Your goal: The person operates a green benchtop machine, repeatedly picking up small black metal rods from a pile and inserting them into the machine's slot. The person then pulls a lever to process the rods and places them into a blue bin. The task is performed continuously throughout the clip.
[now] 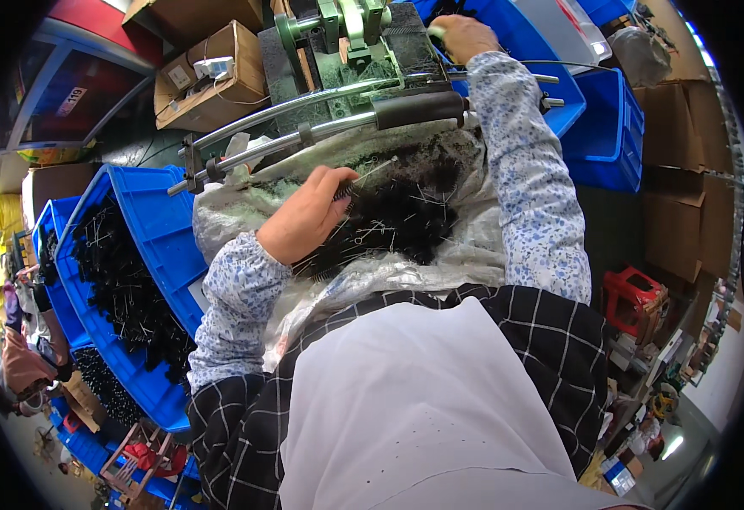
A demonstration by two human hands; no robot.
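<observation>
My left hand [302, 219] is closed round a small brush [346, 190] with black bristles; its thin metal wire stem points up and to the right. Below it, a pile of similar black brushes with wire stems [414, 217] lies on a pale, crumpled plastic sheet [474, 246] in front of me. My right hand [465, 38] reaches far forward, at a blue bin beyond the machine. Its fingers are curled in, with a small pale bit showing at the fingertips; what they hold is too small to make out.
Ahead stands a metal machine [351, 51] with curved bars and a dark roller [419, 110] before it. A blue bin of black brushes [125, 280] is at the left, and an empty-looking blue crate [602, 127] at the right. Cardboard box [210, 76] and red stool [631, 297] stand farther off.
</observation>
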